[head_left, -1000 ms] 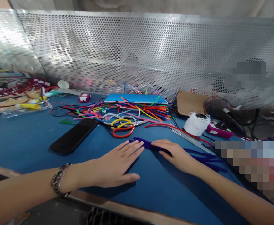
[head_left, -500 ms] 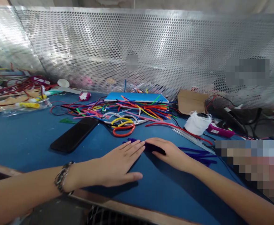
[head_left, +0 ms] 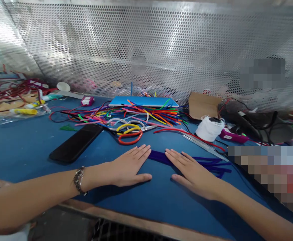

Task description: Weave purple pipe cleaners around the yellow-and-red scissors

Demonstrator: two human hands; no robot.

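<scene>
Head view: only one; 12 o'clock is straight ahead of the person.
Dark blue strips: loose flat bundle (head_left: 159, 156) on the blue surface (head_left: 136, 207), at 12 from the gap between the hands; middle bare there, ends splayed toward 3-4.
Strip axis: roughly 9 to 3, right end tipped a little toward 4; crosswise to the person.
Left hand: (head_left: 130, 167) spread flat, palm down, fingers straight and together, thumb out at 3; fingertips over the bundle's 9 o'clock end, nothing gripped.
Right hand: (head_left: 194, 172) palm down, fingers straight, pointing to 10, thumb apart; fingers over the bundle's middle, nothing gripped.
Nearer hand: about even, both at the strips; right covers the middle, left the end. Pressing or just resting, can't tell.
Hands to each other: apart, fingertips angled inward, left toward 1, right toward 10.
Scissors: (head_left: 149, 128) red and yellow handles, at 11 from the bare strip, apart from it, blades toward 3.
Black case: (head_left: 73, 144) at 10 from left hand, apart.
White thread spool: (head_left: 208, 130) at 1 from right hand.
Coloured strips pile: (head_left: 159, 113) at 12, beyond scissors.
Perforated panel: (head_left: 146, 33) at 12, behind everything.
</scene>
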